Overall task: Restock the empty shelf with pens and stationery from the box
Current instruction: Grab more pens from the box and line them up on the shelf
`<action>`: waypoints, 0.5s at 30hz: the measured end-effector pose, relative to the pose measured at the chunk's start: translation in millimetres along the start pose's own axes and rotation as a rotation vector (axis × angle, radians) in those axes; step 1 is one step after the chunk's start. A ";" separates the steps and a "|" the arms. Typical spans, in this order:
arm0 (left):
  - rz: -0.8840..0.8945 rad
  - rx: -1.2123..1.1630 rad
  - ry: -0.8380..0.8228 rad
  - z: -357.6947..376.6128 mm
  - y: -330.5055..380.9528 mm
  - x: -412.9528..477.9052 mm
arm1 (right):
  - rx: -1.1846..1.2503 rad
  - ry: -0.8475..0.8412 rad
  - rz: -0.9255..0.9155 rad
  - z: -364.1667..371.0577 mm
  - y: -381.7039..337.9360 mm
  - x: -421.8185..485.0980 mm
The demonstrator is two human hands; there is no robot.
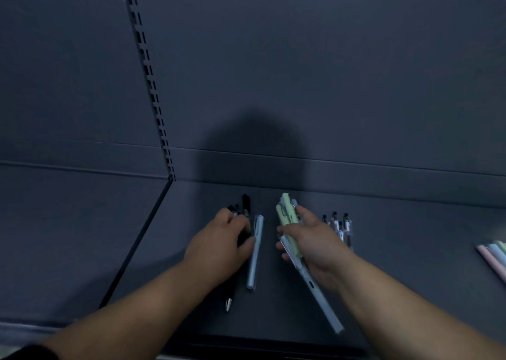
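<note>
On the dark grey shelf [397, 250] my left hand [219, 244] rests over a cluster of black pens [245, 202], its thumb touching a pale blue pen [254, 253] that lies beside them. A little to the right, my right hand [315, 247] grips a bundle of pale green pens [286, 211] and light blue pens [320, 296], tips slanting down toward the shelf's front edge. Whether the left fingers curl round a black pen is hidden under the hand.
A small row of black-capped white pens [339, 227] lies just right of my right hand. Pastel pink and blue pens [492, 258] sit at the far right edge. A slotted upright [149, 80] divides the back panel; another shelf bay [68, 236] lies to the left.
</note>
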State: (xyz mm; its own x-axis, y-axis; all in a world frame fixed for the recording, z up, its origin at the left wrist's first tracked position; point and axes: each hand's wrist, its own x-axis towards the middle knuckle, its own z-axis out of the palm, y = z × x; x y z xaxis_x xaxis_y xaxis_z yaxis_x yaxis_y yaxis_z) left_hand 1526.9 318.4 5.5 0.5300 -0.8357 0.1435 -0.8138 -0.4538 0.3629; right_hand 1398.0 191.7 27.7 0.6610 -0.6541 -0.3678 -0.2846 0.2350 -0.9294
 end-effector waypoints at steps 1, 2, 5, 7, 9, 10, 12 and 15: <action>0.011 0.035 -0.003 2.2 3.6 0.4 | 0.004 -0.001 -0.001 -1.8 -0.7 -1.3; 0.013 0.071 -0.021 4.1 7.2 1.2 | 0.009 -0.003 -0.001 -3.7 -1.4 -2.8; -0.015 0.152 -0.081 6.4 18.2 7.5 | 0.021 0.004 -0.011 -11.3 -3.9 -7.7; -0.015 0.178 -0.094 9.0 24.9 10.8 | 0.028 0.017 -0.012 -16.8 -5.4 -10.3; -0.002 0.181 -0.096 12.6 32.4 11.1 | 0.042 0.034 -0.016 -22.4 -6.8 -12.7; 0.005 0.180 -0.096 14.6 36.3 10.3 | 0.046 0.042 -0.017 -25.2 -7.3 -13.9; 0.013 0.183 -0.094 17.9 43.1 9.1 | 0.049 0.053 -0.020 -30.4 -8.1 -17.0; -0.002 0.158 -0.081 18.9 47.2 8.4 | 0.065 0.061 -0.029 -38.2 -9.4 -22.8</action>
State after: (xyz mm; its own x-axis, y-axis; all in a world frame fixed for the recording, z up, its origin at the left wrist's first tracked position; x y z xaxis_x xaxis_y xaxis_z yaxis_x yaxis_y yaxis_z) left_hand 1488.4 284.1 6.4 0.5164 -0.8538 0.0659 -0.8432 -0.4935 0.2130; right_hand 1359.1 176.9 46.1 0.6243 -0.7033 -0.3401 -0.2194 0.2600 -0.9404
